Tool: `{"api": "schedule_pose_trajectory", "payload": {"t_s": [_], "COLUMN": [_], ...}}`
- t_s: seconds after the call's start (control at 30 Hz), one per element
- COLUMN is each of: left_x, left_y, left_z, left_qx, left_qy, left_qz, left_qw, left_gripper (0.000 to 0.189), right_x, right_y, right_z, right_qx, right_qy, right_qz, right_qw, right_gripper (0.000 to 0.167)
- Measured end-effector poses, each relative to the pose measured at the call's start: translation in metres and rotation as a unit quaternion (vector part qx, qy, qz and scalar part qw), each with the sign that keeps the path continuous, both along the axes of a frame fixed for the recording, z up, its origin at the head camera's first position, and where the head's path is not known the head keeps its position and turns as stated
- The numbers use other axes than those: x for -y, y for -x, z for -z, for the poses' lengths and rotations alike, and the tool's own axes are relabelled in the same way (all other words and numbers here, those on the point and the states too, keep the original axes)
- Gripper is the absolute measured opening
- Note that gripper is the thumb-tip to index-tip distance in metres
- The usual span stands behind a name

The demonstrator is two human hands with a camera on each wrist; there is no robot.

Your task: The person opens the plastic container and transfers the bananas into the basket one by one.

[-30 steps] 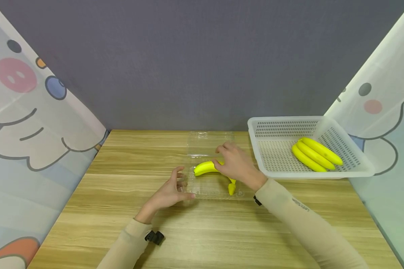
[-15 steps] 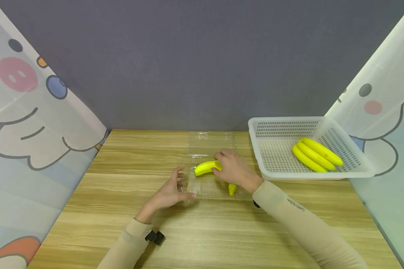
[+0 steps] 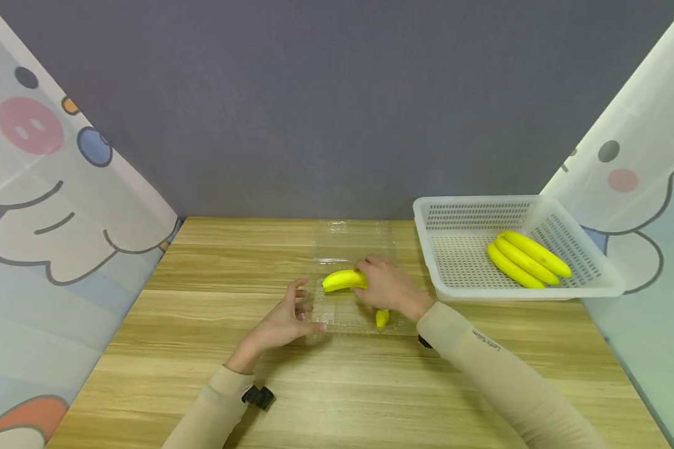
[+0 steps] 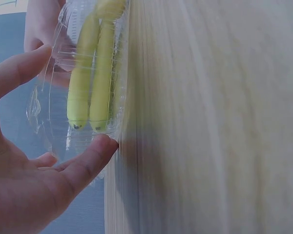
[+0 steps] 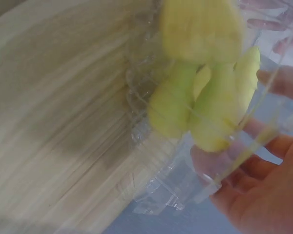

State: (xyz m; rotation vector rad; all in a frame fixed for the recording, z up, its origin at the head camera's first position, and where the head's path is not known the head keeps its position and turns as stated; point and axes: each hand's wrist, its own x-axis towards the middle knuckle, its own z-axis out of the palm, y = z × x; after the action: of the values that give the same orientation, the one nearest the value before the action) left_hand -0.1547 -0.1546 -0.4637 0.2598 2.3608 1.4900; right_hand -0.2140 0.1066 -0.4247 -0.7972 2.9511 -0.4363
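A bunch of yellow bananas (image 3: 339, 280) lies in the bottom half of a clear hinged plastic box (image 3: 342, 318). Its stem end points toward the near right corner. My right hand (image 3: 386, 284) curls over the middle of the bunch and grips it, covering part of it; in the right wrist view its fingers lie along the far side of the bananas (image 5: 212, 114). My left hand (image 3: 281, 321) holds the box's left end, thumb at the near corner and fingers at the side. In the left wrist view, two banana tips face that hand (image 4: 34, 190) through the clear wall.
A white perforated basket (image 3: 444, 290) stands at the right, with another bunch of bananas (image 3: 525, 259) at its right side. The clear lid (image 3: 354, 240) lies folded back toward the grey wall (image 3: 337, 112). Wooden tabletop (image 3: 348, 393) extends in front of the box.
My right hand has lowered onto the bunch and come slightly nearer. The stem end and banana tips have shifted a little left in the box. The left hand stays put.
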Motion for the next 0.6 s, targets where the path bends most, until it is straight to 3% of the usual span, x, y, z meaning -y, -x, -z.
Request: {"api": "schedule_pose_trajectory", "payload": {"t_s": [0.3,0.6], "left_x": [0.0,-0.001], "left_y": [0.0,0.0], "left_z": [0.0,0.0], "left_qx": [0.003,0.001], "left_qy": [0.001,0.002], "left_qz": [0.002,-0.002], "left_qw": [1.0,1.0], "left_gripper": [0.114,0.115], "right_x": [0.002,0.01], "right_y": [-0.001,-0.007], "right_z": [0.001,0.002], "right_qx": [0.031,0.013], "right_qy": [0.015,0.008], "right_qz": [-0.018,-0.028], "right_qw": [0.9992,0.9995], "right_gripper": [0.054,0.051]}}
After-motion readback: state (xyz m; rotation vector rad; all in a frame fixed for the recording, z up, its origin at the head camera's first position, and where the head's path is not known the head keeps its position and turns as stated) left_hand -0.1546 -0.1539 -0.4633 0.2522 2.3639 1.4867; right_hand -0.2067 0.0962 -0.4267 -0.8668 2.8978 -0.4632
